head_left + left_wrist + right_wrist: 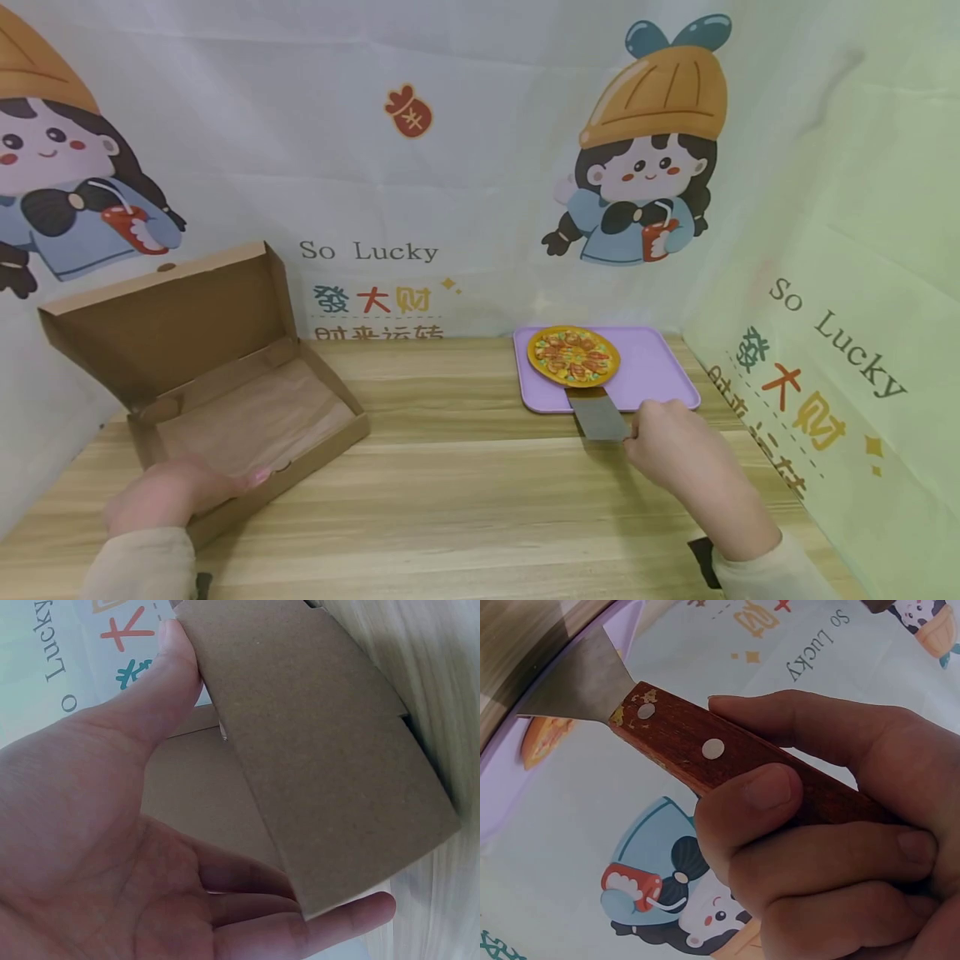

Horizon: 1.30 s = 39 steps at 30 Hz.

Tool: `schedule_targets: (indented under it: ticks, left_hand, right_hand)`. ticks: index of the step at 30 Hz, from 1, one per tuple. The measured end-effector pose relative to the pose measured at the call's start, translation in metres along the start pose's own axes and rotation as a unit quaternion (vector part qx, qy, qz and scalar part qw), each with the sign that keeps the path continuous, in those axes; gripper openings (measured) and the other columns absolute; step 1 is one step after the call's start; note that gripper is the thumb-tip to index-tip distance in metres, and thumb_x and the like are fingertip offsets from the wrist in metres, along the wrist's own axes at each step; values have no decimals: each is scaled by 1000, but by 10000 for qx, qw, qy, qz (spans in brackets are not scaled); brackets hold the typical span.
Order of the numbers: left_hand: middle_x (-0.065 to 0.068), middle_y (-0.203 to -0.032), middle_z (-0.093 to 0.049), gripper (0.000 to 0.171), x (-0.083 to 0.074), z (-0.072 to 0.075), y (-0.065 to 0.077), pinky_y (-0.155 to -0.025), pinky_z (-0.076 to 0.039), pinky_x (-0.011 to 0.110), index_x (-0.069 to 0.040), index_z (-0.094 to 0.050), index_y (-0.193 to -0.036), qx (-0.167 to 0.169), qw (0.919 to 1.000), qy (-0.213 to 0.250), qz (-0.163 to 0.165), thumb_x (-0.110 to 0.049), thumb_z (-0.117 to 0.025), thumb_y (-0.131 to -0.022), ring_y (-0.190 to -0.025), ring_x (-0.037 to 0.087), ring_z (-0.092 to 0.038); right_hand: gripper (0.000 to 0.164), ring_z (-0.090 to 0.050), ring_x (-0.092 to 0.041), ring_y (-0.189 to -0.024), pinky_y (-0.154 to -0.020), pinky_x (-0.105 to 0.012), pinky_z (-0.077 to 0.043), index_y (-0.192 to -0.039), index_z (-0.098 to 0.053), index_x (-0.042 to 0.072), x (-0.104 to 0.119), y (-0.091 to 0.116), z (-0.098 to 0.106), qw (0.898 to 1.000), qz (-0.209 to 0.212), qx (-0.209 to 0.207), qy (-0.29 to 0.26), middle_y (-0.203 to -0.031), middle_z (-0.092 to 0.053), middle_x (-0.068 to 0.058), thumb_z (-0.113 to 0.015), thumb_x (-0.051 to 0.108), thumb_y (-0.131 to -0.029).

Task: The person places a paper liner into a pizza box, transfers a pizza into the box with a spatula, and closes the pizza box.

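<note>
My right hand [675, 437] grips the wooden handle [705, 742] of a metal spatula [597, 414], fingers wrapped round it. The blade reaches over the near rim of a lilac tray [656, 367], its front end beneath the near edge of a toy-like pizza [573, 357] on the tray's left part. At the left stands a cardboard pizza box [348, 422], lid raised. Over its near left corner lies my left hand [176, 492]. In the left wrist view its thumb touches the top edge of the box wall [322, 765], and its fairly straight fingers extend by the corner.
Brown paper [258, 417] lines the box. The raised lid [187, 325] leans back near a white printed cloth [465, 167] behind the wooden table [442, 500]. More cloth hangs along the right side, close to the tray.
</note>
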<state>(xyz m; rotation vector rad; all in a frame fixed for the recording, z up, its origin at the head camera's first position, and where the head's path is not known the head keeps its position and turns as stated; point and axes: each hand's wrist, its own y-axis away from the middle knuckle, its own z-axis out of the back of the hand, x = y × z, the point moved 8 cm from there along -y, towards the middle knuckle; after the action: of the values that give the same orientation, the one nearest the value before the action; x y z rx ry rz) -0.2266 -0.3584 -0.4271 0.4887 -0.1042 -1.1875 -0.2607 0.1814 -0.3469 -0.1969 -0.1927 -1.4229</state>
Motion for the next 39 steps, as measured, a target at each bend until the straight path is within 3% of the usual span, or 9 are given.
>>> schedule_targets:
  ticks: [9,17,22,29,33,39]
  left_hand:
    - [56,-143,-40,137,0,0,-2,-103,-42,83,29,-38,-143,-15,10000,16,-6,-94,-50,-84,-130,73,-47]
    - [55,-144,-40,136,2,-1,-1,-104,-42,81,26,-38,-146,46,10000,48,64,-95,-49,-84,-131,72,-47]
    - [57,-143,-37,136,-2,-1,1,-104,-41,82,30,-37,-143,84,9997,-34,-215,-94,-48,-87,-130,76,-44]
    - [57,-143,-37,135,-1,-1,-1,-105,-40,82,30,-37,-142,149,9995,-71,-286,-93,-46,-88,-129,76,-44]
    - [56,-144,-37,137,1,-3,-1,-106,-39,84,30,-36,-144,114,9998,88,-131,-94,-50,-85,-131,75,-44]
    - [56,-145,-37,136,1,-3,-1,-105,-39,84,29,-35,-145,124,9998,93,-151,-93,-48,-87,-131,75,-44]
  right_hand:
    - [38,-44,-15,-52,-48,-30,-36,-57,-47,17,1,-5,2,10000,50,-1,23,-55,-49,1,-68,11,-88]
    - [37,-45,-15,-52,-48,-31,-36,-58,-47,18,-1,-6,0,10000,87,5,20,-55,-48,1,-68,10,-88]
    - [38,-45,-15,-53,-48,-31,-37,-58,-46,18,-3,-6,-1,10000,61,28,0,-56,-48,1,-68,11,-88]
    - [38,-42,-14,-51,-47,-30,-35,-57,-46,18,-2,-7,-2,10000,74,42,-15,-55,-46,2,-67,10,-88]
    - [38,-42,-13,-51,-47,-28,-35,-56,-45,19,0,-6,3,9998,176,66,37,-54,-46,3,-67,8,-85]
    - [39,-35,-10,-49,-47,-23,-29,-55,-39,20,5,-12,16,9989,456,91,-11,-51,-37,7,-63,1,-79]
